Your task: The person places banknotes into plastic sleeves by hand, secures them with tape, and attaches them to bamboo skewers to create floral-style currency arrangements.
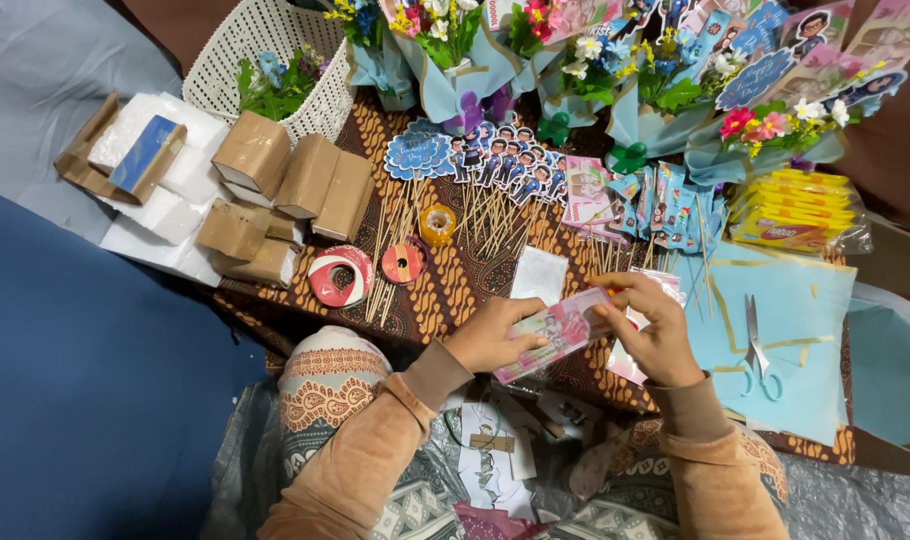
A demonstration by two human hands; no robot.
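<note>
Right, head view, looking straight down: both hands meet over a low table draped in a brown batik cloth. The left hand pinches the near end of a pink packet, thumb on top, fingers curled beneath. The right hand is clamped on the packet's far end, fingertips folded over its top edge. The packet sits tilted, just above the cloth's front edge, long and flat with a glossy wrap.

Using the packet as the landmark: just beyond it lies a white sachet. Farther beyond, a fan of wooden sticks carries blue cartoon cut-outs, with a scalloped blue sign at its left end. Left of the packet, two red-and-white tape rolls lie flat, and a small yellow roll stands near them. Well left, brown cardboard boxes are stacked beside white foam blocks, and a white basket sits behind. Right of the packet, scissors rest on light blue paper. Beyond that paper, a stack of yellow packs lies in clear wrap. Blue-wrapped bouquets line the far edge.
</note>
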